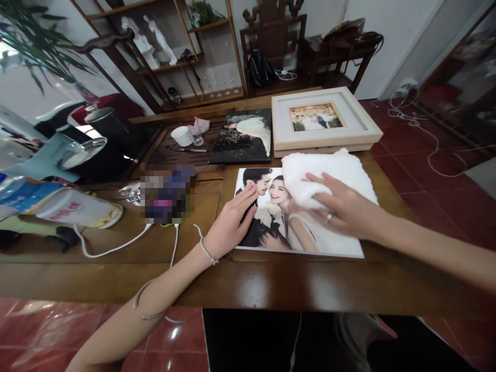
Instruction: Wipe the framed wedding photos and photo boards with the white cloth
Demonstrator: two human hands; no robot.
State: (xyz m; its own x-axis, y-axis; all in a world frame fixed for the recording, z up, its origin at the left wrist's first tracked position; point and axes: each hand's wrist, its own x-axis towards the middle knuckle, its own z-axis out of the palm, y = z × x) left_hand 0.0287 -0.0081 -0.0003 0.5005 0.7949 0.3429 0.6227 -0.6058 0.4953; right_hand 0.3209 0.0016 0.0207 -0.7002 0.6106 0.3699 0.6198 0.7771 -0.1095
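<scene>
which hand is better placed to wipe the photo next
Probably the right hand: it holds the white cloth on the photo, while the left hand touches the photo's left side without cloth.

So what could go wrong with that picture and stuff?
The left hand touches the couple portrait and might leave smudges. The right hand holds a white cloth but wears a ring, which could scratch the portrait if they rub together. A white cable runs by the left forearm and might get snagged.
</scene>
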